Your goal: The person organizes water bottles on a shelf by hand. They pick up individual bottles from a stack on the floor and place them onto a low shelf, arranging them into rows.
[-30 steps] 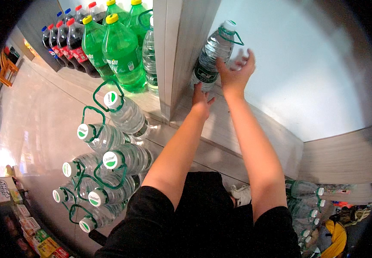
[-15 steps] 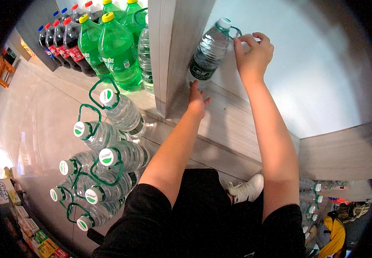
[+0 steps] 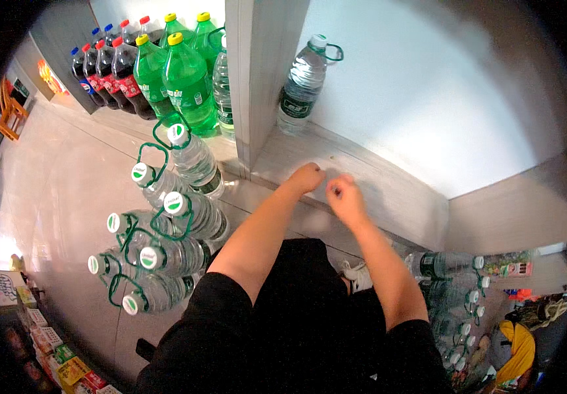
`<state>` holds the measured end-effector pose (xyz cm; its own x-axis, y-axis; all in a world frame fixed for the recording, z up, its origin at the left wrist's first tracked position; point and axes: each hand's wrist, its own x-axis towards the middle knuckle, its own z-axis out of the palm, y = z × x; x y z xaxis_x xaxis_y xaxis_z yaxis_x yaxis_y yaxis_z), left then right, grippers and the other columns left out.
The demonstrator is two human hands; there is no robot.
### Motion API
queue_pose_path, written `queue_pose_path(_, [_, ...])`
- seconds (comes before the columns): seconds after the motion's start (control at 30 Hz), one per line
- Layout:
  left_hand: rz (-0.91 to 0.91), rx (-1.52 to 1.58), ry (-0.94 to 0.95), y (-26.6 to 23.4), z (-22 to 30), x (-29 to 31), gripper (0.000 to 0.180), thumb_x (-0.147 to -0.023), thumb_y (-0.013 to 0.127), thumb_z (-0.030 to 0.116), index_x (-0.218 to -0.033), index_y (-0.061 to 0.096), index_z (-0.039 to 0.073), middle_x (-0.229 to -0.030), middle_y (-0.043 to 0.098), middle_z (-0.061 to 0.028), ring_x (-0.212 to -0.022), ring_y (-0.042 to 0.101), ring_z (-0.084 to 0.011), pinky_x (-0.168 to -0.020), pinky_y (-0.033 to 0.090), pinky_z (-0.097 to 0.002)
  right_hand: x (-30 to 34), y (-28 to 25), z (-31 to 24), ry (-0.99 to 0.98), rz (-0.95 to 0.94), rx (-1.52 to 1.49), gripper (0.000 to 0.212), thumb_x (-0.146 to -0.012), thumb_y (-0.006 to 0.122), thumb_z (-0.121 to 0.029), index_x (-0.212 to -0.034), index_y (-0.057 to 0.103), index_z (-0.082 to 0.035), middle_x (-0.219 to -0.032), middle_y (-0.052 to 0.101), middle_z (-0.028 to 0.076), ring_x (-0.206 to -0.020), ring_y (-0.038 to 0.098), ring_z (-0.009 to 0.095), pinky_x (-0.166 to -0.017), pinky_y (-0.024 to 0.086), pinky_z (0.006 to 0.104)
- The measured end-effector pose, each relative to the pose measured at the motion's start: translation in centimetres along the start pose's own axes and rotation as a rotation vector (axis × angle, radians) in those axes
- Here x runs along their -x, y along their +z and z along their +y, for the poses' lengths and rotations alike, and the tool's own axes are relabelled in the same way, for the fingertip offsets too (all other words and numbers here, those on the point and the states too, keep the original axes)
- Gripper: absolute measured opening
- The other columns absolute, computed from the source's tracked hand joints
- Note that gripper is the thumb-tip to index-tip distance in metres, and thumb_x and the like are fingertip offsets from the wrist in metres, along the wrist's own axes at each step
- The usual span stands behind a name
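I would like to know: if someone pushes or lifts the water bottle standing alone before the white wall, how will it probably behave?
The water bottle is tall and narrow, so a push near its cap may tip it. Its ribbed, clear plastic would probably flex when squeezed. Lifted by the green loop handle, it may swing.

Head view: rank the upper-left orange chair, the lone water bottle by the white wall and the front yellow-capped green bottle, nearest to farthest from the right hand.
From the right hand:
1. Lone water bottle: ahead, slightly left.
2. Front green bottle: farther left.
3. Orange chair: far left.
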<state>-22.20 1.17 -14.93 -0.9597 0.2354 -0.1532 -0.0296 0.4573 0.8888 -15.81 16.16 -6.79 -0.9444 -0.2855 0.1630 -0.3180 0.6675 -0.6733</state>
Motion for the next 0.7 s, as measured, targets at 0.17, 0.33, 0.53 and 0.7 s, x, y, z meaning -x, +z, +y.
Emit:
queue_pose_path(0.17, [-0.266, -0.289, 0.073, 4.2, 5.8, 6.4, 0.045, -0.077, 0.053, 0.030, -0.104, 0.061, -0.004, -0.104, 0.060, -0.0263, -0.097, 0.059, -0.0373, -0.086, 0.045, -0.0413, 11.2, -0.1, 2.2, 0.103, -0.146, 0.068, 0.013, -0.076, 0.061, -0.011, -0.085, 0.064, -0.001, -0.090, 0.060, 0.019, -0.076, 0.060, 0.034, -0.070, 0.048, 0.0379])
queue_pose_path(0.33, [-0.567, -0.612, 0.051, 7.0, 5.6, 12.6, 0.038, -0.081, 0.054, 0.030, -0.106, 0.061, 0.003, -0.107, 0.062, -0.0199, -0.097, 0.058, -0.0385, -0.083, 0.045, -0.0450, 13.6, 0.5, 1.3, 0.318, -0.366, 0.022, 0.020, -0.074, 0.061, -0.008, -0.092, 0.064, 0.000, -0.092, 0.060, 0.020, -0.085, 0.060, 0.036, -0.074, 0.047, 0.0402])
queue_pose_path(0.53, [-0.225, -0.348, 0.079, 7.2, 11.4, 18.0, 0.033, -0.083, 0.054, 0.024, -0.110, 0.058, 0.006, -0.101, 0.063, -0.0190, -0.093, 0.060, -0.0363, -0.080, 0.047, -0.0433, 17.9, -4.9, -3.1, 0.183, 0.076, -0.205, 0.055, -0.079, 0.060, -0.002, -0.131, 0.042, -0.007, -0.097, 0.057, 0.012, -0.083, 0.057, 0.021, -0.072, 0.048, 0.0319])
queue_pose_path(0.7, [0.029, 0.153, 0.172, 1.7, 11.9, 28.4, 0.024, -0.088, 0.053, 0.013, -0.107, 0.057, -0.002, -0.103, 0.062, -0.0141, -0.096, 0.059, -0.0217, -0.085, 0.046, -0.0314, 17.8, -6.7, -12.4, 0.020, 0.404, -0.755, 0.051, -0.084, 0.059, -0.004, -0.132, 0.042, -0.004, -0.085, 0.058, 0.005, -0.074, 0.052, 0.011, -0.070, 0.045, 0.0237])
